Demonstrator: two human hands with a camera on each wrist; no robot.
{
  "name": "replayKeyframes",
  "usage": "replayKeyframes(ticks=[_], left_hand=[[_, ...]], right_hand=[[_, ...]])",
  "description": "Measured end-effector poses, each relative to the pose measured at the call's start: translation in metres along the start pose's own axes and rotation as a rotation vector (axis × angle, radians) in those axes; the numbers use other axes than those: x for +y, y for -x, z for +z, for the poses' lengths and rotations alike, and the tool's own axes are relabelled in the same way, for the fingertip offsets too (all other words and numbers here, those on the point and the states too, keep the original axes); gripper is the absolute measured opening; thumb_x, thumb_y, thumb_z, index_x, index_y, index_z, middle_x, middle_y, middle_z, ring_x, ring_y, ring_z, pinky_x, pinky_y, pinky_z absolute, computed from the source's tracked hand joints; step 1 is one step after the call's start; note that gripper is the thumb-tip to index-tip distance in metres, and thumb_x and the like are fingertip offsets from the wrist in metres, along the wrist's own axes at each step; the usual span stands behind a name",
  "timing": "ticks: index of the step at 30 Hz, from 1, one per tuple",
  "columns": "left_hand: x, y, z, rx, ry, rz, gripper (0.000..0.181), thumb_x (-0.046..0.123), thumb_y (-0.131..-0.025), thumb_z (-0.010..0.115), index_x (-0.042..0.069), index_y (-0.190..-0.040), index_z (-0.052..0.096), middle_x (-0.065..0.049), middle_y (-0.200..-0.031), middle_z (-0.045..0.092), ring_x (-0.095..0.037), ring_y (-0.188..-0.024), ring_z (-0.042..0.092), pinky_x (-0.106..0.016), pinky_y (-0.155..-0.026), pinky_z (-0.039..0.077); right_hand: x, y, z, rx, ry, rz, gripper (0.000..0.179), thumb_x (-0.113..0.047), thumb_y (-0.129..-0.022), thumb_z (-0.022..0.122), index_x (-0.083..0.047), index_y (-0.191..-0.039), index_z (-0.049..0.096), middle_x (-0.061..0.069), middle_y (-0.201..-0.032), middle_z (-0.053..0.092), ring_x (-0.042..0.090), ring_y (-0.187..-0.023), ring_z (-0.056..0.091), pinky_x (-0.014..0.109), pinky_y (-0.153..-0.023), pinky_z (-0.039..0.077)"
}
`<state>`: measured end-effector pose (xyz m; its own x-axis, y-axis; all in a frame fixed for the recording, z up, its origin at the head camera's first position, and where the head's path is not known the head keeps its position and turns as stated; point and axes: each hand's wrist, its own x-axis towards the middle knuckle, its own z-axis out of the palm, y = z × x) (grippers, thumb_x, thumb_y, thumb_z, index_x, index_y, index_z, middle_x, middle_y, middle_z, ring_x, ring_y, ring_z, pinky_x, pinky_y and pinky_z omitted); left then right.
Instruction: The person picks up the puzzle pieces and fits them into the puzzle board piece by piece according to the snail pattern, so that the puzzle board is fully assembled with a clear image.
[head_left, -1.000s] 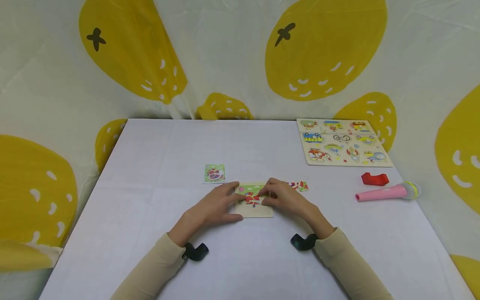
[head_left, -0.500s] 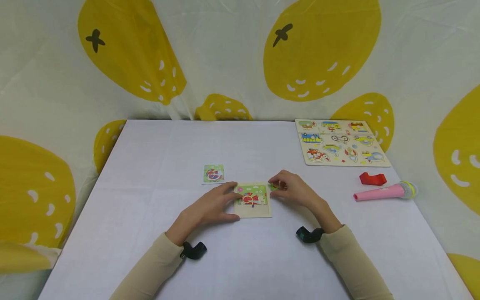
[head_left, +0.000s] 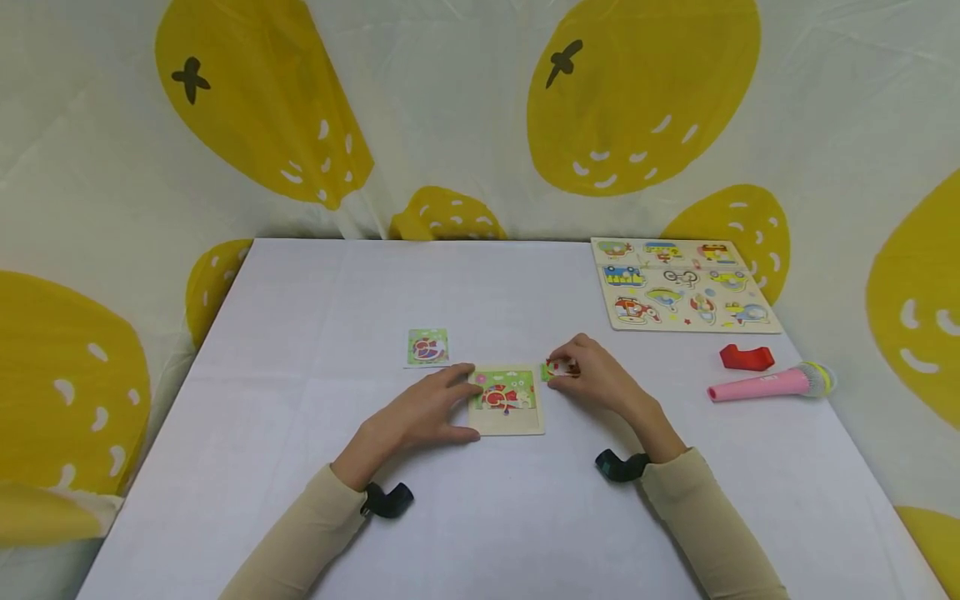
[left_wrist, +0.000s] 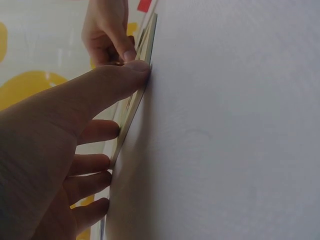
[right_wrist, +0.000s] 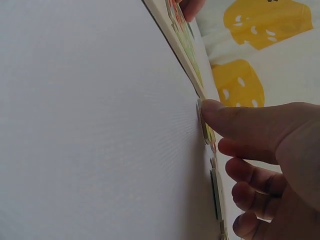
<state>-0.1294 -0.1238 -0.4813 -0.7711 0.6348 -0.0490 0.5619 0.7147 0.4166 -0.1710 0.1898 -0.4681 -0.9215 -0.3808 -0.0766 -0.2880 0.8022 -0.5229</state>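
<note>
A small wooden tray puzzle (head_left: 513, 423) lies in front of me, its upper part filled with a green and red picture and its lower strip bare wood. Spread along its left side is my left hand (head_left: 423, 410), with the thumb at the near corner and fingertips on the frame, as the left wrist view shows too. Just right of the tray, my right hand (head_left: 600, 379) pinches a green and red puzzle piece (head_left: 556, 367) between thumb and index finger, low over the table. Another loose piece (right_wrist: 216, 192) appears beyond it in the right wrist view.
A square picture card (head_left: 428, 347) lies behind my left hand. Toward the right back rests a wooden vehicle puzzle board (head_left: 697, 323). In front of that board are a red curved block (head_left: 746, 358) and a pink toy microphone (head_left: 765, 386).
My right hand has moved right, off the tray's picture to the piece beside the tray, which it now pinches. The left hand has stayed at the tray's left side.
</note>
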Motion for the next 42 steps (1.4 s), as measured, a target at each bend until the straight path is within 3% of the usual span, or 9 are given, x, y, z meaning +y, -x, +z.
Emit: replayKeyframes(ticks=[5,16,22,32,42], left_hand=[[0.0,0.0,0.001,-0.001,0.009,-0.004,0.069,0.052,-0.082,0.077,0.016,-0.139,0.06,-0.011,-0.158,0.039,-0.031,-0.143,0.043,-0.045,-0.118,0.037],[-0.002,-0.001,0.001,-0.002,-0.017,0.004,0.069,0.054,-0.083,0.076,0.017,-0.139,0.059,-0.011,-0.158,0.039,-0.031,-0.144,0.043,-0.044,-0.118,0.037],[-0.002,-0.001,0.001,-0.002,-0.012,0.01,0.069,0.053,-0.083,0.076,0.016,-0.139,0.059,-0.012,-0.158,0.04,-0.031,-0.144,0.043,-0.044,-0.118,0.037],[0.0,-0.001,-0.002,-0.006,-0.008,0.009,0.069,0.051,-0.083,0.077,0.015,-0.139,0.06,-0.011,-0.157,0.041,-0.03,-0.144,0.042,-0.044,-0.119,0.037],[-0.002,-0.001,-0.002,0.011,-0.009,0.034,0.068,0.051,-0.082,0.078,0.015,-0.137,0.062,-0.011,-0.155,0.043,-0.03,-0.143,0.043,-0.043,-0.118,0.037]], right_hand=[[0.003,-0.001,0.002,0.016,0.029,0.029,0.038,-0.03,-0.083,0.083,-0.005,-0.109,0.07,0.008,-0.103,0.057,0.021,-0.092,0.051,0.035,-0.081,0.045],[0.005,-0.004,0.005,0.022,-0.035,0.029,0.029,-0.021,-0.084,0.082,-0.003,-0.1,0.066,0.011,-0.101,0.059,0.022,-0.09,0.053,0.035,-0.079,0.045],[0.001,-0.003,0.002,0.026,-0.08,0.042,0.012,-0.016,-0.09,0.073,-0.007,-0.097,0.068,0.006,-0.092,0.067,0.018,-0.081,0.055,0.03,-0.072,0.046],[-0.002,-0.002,-0.006,0.03,-0.161,0.016,0.021,-0.015,-0.093,0.069,-0.008,-0.112,0.066,0.004,-0.091,0.067,0.016,-0.079,0.054,0.022,-0.067,0.045],[-0.012,0.0,-0.006,0.023,-0.186,-0.028,0.018,-0.013,-0.093,0.069,-0.009,-0.111,0.069,0.003,-0.09,0.066,0.016,-0.078,0.052,0.021,-0.065,0.043]])
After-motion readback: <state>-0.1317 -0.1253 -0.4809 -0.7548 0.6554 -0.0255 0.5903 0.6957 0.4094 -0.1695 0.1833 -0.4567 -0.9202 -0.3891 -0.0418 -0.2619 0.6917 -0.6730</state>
